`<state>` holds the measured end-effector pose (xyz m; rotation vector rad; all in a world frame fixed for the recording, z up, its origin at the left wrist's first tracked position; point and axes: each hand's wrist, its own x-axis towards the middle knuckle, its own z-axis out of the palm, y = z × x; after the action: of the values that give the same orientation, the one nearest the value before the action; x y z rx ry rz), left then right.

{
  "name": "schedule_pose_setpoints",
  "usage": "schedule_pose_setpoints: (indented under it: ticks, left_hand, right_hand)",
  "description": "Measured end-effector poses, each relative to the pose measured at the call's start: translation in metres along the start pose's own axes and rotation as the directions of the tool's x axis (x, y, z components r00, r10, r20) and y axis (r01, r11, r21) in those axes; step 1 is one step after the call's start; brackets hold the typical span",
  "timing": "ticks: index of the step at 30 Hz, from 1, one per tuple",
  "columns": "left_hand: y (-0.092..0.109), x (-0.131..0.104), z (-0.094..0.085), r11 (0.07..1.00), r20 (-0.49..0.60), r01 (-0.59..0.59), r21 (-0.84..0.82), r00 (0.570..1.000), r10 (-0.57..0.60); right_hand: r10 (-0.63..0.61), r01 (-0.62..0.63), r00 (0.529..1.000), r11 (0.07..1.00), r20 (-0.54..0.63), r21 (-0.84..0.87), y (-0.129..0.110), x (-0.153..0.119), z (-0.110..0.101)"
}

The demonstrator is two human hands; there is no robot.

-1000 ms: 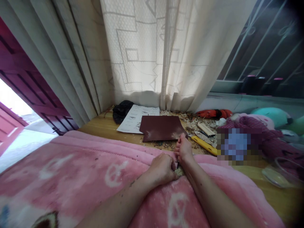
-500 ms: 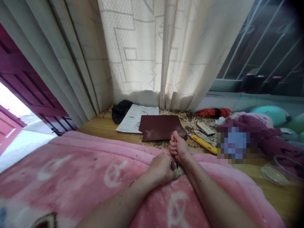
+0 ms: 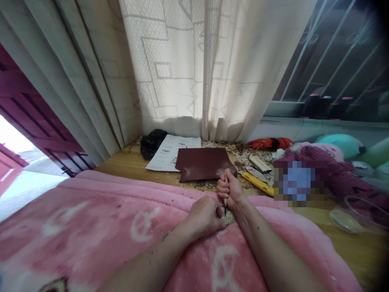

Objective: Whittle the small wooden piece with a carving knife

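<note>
My right hand is closed around a thin carving tool with a pale handle. Its narrow dark tip points down at a small pale piece with a bumpy, scale-like surface. From the other side, my left hand curls its fingers around that pale piece, hiding much of it. Both hands are close together over a pink plush blanket. Just beyond my right fist lies a dark brown sheet, with pale dust on its near right corner.
White printed paper and a black plastic bag lie left of the sheet. Shavings, a yellow utility knife and a light wooden block are to the right. Farther right are plush toys and a clear plastic container.
The whole view has shifted slightly. My right fist has turned a little, so more of the tool's pale handle shows. My left hand keeps its hold on the pale piece.
</note>
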<state>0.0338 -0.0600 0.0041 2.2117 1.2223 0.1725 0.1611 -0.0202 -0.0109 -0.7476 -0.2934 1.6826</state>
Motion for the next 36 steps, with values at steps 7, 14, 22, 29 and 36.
schedule_pose_setpoints:
  ticks: [7, 14, 22, 29, 36]
  left_hand:
    - [-0.001, 0.001, -0.001, 0.999, 0.004, 0.001, 0.032, 1.000, -0.001]
    - [0.001, 0.005, -0.004, 0.997, -0.027, -0.068, -0.020, 0.997, 0.068]
    - [-0.007, 0.017, 0.003, 0.992, -0.042, -0.035, -0.119, 0.999, 0.030]
    - [-0.016, 0.025, 0.010, 0.997, -0.084, -0.026, -0.073, 0.996, 0.020]
    - [0.000, 0.025, 0.003, 0.998, -0.080, 0.025, -0.052, 0.996, -0.030]
  right_hand:
    - [0.123, -0.124, 0.968, 0.992, 0.218, -0.006, -0.015, -0.008, -0.008]
    - [-0.067, 0.053, 0.993, 0.989, 0.094, 0.141, -0.027, -0.012, -0.012]
    - [-0.083, 0.073, 0.995, 0.986, 0.058, 0.147, -0.027, -0.011, -0.012]
    - [-0.089, 0.085, 0.996, 0.986, 0.021, 0.145, -0.028, -0.010, -0.012]
    - [-0.109, 0.111, 0.994, 0.984, -0.023, 0.141, -0.031, -0.012, -0.011]
